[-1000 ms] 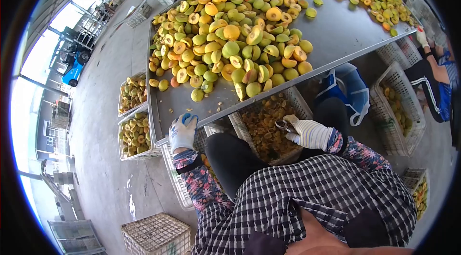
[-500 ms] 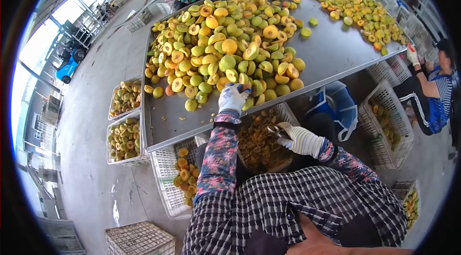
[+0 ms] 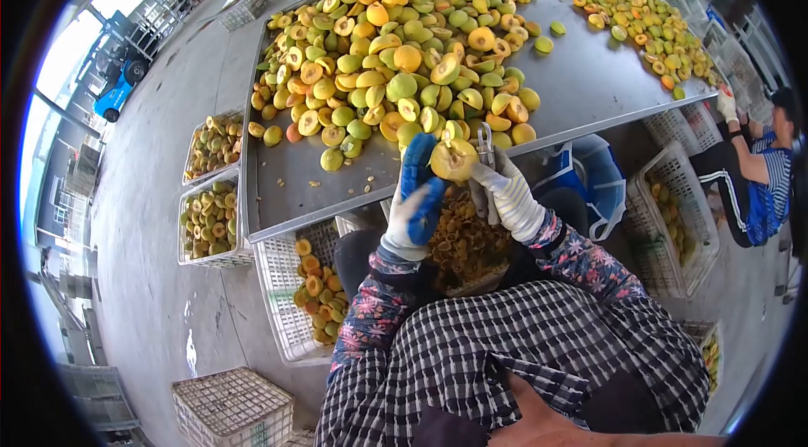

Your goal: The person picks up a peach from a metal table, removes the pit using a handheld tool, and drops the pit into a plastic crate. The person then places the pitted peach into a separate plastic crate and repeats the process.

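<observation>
My left hand (image 3: 412, 203), in a white glove with blue coating, holds a yellow-green peach half (image 3: 454, 161) by its edge, above the near edge of the metal table (image 3: 290, 199). On the other side, my right hand (image 3: 513, 194), in a striped white glove, is closed around a metal pliers-like tool (image 3: 484, 144). The tool is upright against the fruit's right side; its lower end is partly hidden by the glove. A large heap of cut peaches (image 3: 370, 81) lies just beyond my hands. Beneath them, a crate holds brown fruit scraps (image 3: 467, 236).
Crates of peach halves (image 3: 320, 291) stand left of my legs and along the table's left side (image 3: 210, 224). A blue bag (image 3: 593, 182) and another crate (image 3: 673, 220) are at right. A co-worker (image 3: 757, 169) sits at far right. A bare hand (image 3: 539, 413) lies at the bottom.
My left hand has come back from the heap with a peach half. My right hand has raised the tool up beside it. The view has shifted slightly.
</observation>
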### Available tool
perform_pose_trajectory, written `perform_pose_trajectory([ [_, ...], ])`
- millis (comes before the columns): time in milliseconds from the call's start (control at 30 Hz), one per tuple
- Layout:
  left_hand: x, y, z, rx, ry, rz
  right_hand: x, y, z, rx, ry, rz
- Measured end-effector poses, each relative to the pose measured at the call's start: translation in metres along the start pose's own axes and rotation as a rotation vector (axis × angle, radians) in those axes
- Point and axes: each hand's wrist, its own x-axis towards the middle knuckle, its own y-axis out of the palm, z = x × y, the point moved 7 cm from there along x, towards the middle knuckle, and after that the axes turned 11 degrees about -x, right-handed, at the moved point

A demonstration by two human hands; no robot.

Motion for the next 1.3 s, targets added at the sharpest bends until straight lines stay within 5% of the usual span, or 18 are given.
perform_pose_trajectory([
  [33, 0.000, 0.005, -0.006, 0.578, 0.170, 0.057, -0.001, 0.001, -0.010, 0.049, 0.040, 0.106],
  [100, 0.005, -0.001, 0.007, 0.628, 0.256, 0.015, 0.003, 0.009, -0.028, -0.014, -0.027, 0.057],
  [167, 0.008, -0.020, 0.024, -0.249, 0.080, -0.237, 0.003, 0.013, -0.032, -0.141, -0.047, 0.103],
  [300, 0.011, -0.058, 0.026, -0.430, 0.086, -0.271, 0.002, 0.002, -0.027, -0.414, -0.043, 0.092],
  [400, 0.006, -0.052, 0.019, -0.218, 0.055, -0.304, 0.002, -0.006, -0.020, -0.711, -0.052, 0.098],
  [433, 0.005, -0.047, 0.014, -0.023, 0.105, -0.233, 0.004, 0.003, -0.005, -0.730, -0.298, 0.094],
  [533, 0.002, -0.032, 0.007, 0.529, 0.246, -0.050, 0.008, 0.017, 0.009, -0.860, -0.294, 0.087],
  [567, 0.003, -0.027, 0.005, 0.695, 0.294, -0.016, 0.022, 0.008, -0.012, -0.883, -0.428, 0.083],
  [633, 0.002, -0.015, 0.001, 1.031, 0.392, 0.054, 0.025, 0.001, -0.020, -0.670, -0.289, 0.078],
  [667, -0.003, -0.015, 0.000, 0.985, 0.402, -0.014, 0.027, 0.000, -0.024, -0.565, -0.221, 0.079],
  [733, 0.003, -0.050, 0.024, -0.262, 0.038, -0.213, 0.025, -0.003, -0.033, -0.439, -0.060, 0.051],
  [833, 0.003, -0.055, 0.017, 0.119, 0.128, -0.207, 0.005, 0.008, -0.026, -0.295, 0.187, 0.068],
  [933, 0.001, -0.073, 0.023, -0.116, 0.085, -0.383, 0.003, 0.004, -0.021, -0.333, 0.098, 0.099],
  [1067, 0.006, -0.088, 0.026, -0.044, 0.045, -0.355, -0.003, 0.019, 0.004, -1.240, -0.521, 0.179],
  [1100, 0.006, -0.085, 0.028, -0.083, 0.016, -0.331, -0.008, 0.027, 0.009, -1.244, -0.606, 0.172],
  [1300, 0.002, -0.087, 0.025, 0.064, 0.042, -0.448, -0.006, 0.040, -0.001, -1.631, -0.504, 0.207],
])
